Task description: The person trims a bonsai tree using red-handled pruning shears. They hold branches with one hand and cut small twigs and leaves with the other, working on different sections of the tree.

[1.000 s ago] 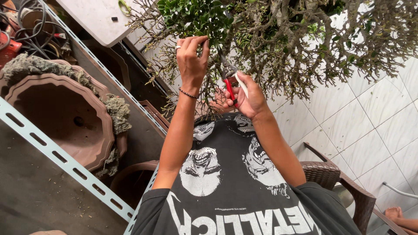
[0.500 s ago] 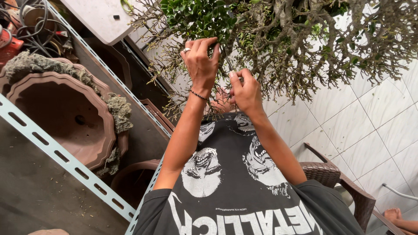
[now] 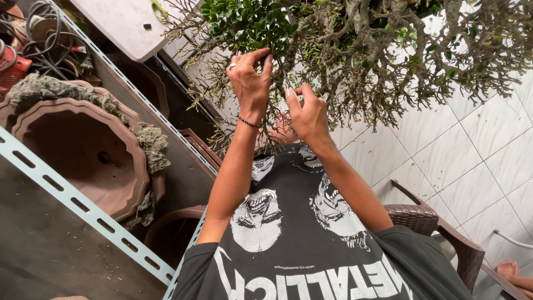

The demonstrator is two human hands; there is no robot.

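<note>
A small tree (image 3: 377, 50) with gnarled bare twigs and a clump of green leaves (image 3: 244, 22) fills the top of the view. My left hand (image 3: 250, 83), with a ring and a dark bead bracelet, pinches a thin twig just under the green clump. My right hand (image 3: 308, 114) is curled close beside it, fingers closed round a red-handled cutter (image 3: 282, 129). The cutter is mostly hidden behind the hand. A thin dark blade rises between the two hands. My black printed shirt (image 3: 300, 250) lies below.
Brown lobed pots (image 3: 78, 150) with dried moss sit left on a shelf with a perforated metal rail (image 3: 83, 208). Cables (image 3: 39, 33) and a white board (image 3: 119, 25) lie at top left. A wicker chair (image 3: 438, 228) stands on white tiles, with another person's foot (image 3: 513, 272) at bottom right.
Both hands have risen a little into the twigs and drawn closer together. My right hand turned, so the cutter's red handles are now largely hidden.
</note>
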